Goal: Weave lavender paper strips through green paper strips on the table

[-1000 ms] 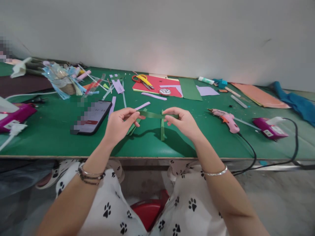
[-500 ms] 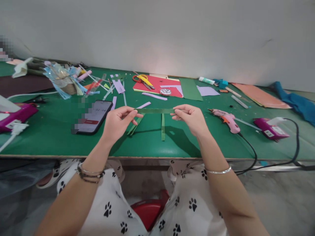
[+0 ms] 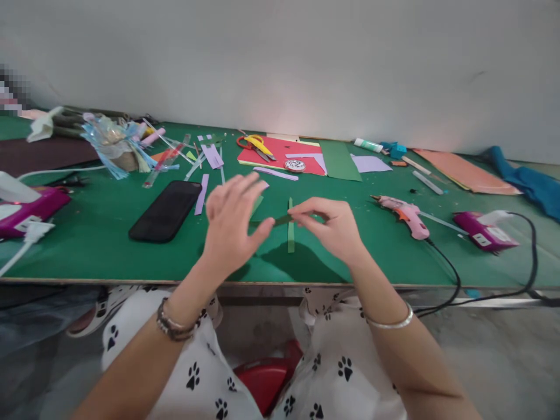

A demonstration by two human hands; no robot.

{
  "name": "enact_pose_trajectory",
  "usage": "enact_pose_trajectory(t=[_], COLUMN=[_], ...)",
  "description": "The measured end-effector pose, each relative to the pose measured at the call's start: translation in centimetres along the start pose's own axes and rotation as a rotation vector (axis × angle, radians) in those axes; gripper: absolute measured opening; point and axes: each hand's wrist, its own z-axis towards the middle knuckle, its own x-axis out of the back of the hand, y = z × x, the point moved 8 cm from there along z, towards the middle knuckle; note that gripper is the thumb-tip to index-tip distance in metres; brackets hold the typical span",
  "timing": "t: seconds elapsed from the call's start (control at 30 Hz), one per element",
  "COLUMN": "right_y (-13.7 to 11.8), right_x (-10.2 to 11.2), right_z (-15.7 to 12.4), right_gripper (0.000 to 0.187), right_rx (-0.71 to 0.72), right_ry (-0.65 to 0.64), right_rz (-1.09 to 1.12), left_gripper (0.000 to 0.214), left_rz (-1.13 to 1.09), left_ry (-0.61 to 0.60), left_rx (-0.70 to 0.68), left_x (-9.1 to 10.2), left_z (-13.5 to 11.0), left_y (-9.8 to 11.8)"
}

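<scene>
A narrow green paper strip [image 3: 282, 221] is pinched at its right end between the thumb and fingertips of my right hand [image 3: 330, 224]. My left hand [image 3: 231, 224] is raised with its fingers stretched out and apart. Its thumb lies over the strip's left part, hiding some of it; whether it touches the paper is unclear. Below the held strip, another green paper strip [image 3: 291, 239] lies upright in view on the table. Further green paper [image 3: 258, 204] shows partly behind my left fingers.
A dark-screened phone [image 3: 166, 210] lies left of my hands. At right are a pink glue gun [image 3: 406, 216] with a trailing cord and a purple power socket [image 3: 485, 230]. Scissors [image 3: 258, 146] rest on red paper [image 3: 301, 146] at the back. Purple scraps [image 3: 211, 156] lie back left.
The strip was stretched level between both hands. My left fingers have opened off its end, and my right hand has lowered and shifted left with it. The phone's lit screen went dark.
</scene>
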Motion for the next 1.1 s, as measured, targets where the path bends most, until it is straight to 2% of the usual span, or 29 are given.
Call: enact_pose_trajectory(t=[0.1,0.17,0.23,0.37,0.53,0.7,0.83,0.97,1.1], right_y=[-2.2,-2.4,-1.8,-0.3,0.7,0.2,0.0,0.6,0.5], right_x=[-1.1,-1.2,-1.0,-0.7,-0.9,-0.7,-0.6,-0.9,-1.8], right_z=[-0.5,-0.5,-0.5,-0.4,-0.4,-0.4,-0.5,-0.5,-0.5], right_gripper=[0.009,0.009,0.008,0.008,0.014,0.016,0.017,0.015,0.019], right_rx=[0.115,0.105,0.039,-0.099,-0.194,-0.120,-0.033,-0.084,-0.085], right_ry=[-0.038,-0.020,0.013,0.053,0.030,-0.033,-0.085,-0.118,-0.233], right_rz=[-0.053,-0.057,-0.025,0.087,0.059,-0.020,-0.064,0.012,-0.032], left_gripper=[0.034,0.037,0.036,0.030,0.029,0.030,0.031,0.030,0.028], left_rz=[-0.049,-0.115,-0.224,-0.405,-0.338,-0.253,-0.301,-0.333,-0.348], left_ry=[-0.199,-0.299,-0.351,-0.384,-0.403,-0.424,-0.457,-0.460,-0.466], left_rx=[-0.122,-0.089,0.000,0.132,0.150,0.147,0.164,0.200,0.204], left_x=[-1.7,-2.5,-2.8,-2.9,-3.3,-3.6,-3.8,-3.9,-4.1], left_z=[-0.6,-0.9,-1.1,-1.2,-1.2,-1.2,-1.3,-1.5,-1.6], left_y=[2.6,3.0,2.6,1.9,1.6,1.4,1.5,1.3,1.2])
